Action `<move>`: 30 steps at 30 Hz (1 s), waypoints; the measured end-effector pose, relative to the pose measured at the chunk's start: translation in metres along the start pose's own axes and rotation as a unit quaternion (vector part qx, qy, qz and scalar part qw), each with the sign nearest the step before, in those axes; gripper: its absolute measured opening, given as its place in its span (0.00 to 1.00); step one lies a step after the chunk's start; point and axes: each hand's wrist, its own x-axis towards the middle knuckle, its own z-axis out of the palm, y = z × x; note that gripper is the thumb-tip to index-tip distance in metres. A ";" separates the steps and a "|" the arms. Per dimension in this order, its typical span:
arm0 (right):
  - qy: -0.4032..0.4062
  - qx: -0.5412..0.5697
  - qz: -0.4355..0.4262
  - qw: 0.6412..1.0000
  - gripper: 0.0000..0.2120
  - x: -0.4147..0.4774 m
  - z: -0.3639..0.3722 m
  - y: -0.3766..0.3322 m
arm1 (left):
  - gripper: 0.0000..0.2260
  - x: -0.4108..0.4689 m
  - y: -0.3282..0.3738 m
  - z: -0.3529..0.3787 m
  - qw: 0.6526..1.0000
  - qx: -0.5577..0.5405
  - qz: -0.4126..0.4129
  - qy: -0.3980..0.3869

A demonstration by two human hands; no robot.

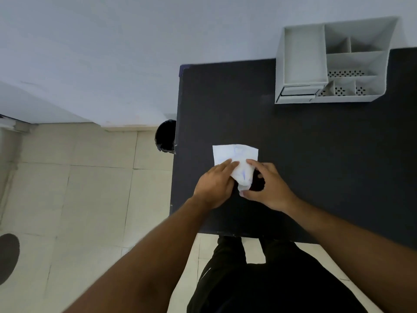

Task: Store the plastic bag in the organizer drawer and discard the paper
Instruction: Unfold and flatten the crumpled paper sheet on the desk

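A white sheet of paper (234,153) with faint blue marks lies on the black table (316,154). Over its near part sits a clear plastic bag (243,175), bunched toward me. My left hand (214,184) presses on the left side of paper and bag. My right hand (268,188) pinches the bag's near end between thumb and fingers. The grey organizer (334,62) stands at the far right of the table, its small drawer (297,93) at the front left looking closed.
A black bin (166,136) stands on the tiled floor just left of the table's far edge. A pale wall runs behind. My legs in dark trousers are at the table's near edge.
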 end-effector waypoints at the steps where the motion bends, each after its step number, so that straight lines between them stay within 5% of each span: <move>1: 0.013 -0.055 -0.028 0.998 0.45 -0.002 -0.005 0.000 | 0.20 0.002 0.002 -0.008 1.000 -0.006 0.010 0.016; 4: 0.087 -0.156 -0.115 0.977 0.36 0.000 -0.019 -0.006 | 0.15 0.013 0.015 -0.029 0.998 -0.047 0.019 0.043; 9: 0.118 -0.017 -0.066 0.991 0.15 0.005 -0.038 -0.027 | 0.15 0.038 0.034 -0.057 0.993 -0.074 -0.046 0.079; 15: 0.090 0.101 0.095 0.986 0.22 0.016 -0.024 -0.019 | 0.22 0.036 0.034 -0.029 0.993 -0.020 -0.064 0.098; 19: 0.082 0.089 0.153 0.981 0.23 0.016 -0.011 -0.009 | 0.27 0.018 0.024 0.002 0.994 0.100 -0.031 -0.003; 23: 0.115 -0.046 0.122 0.985 0.28 0.015 0.001 -0.003 | 0.36 0.008 0.021 0.022 0.986 0.140 -0.041 -0.086; 30: 0.194 -0.260 -0.021 0.946 0.38 0.005 0.011 0.003 | 0.38 0.016 0.031 0.036 0.982 0.159 -0.072 -0.069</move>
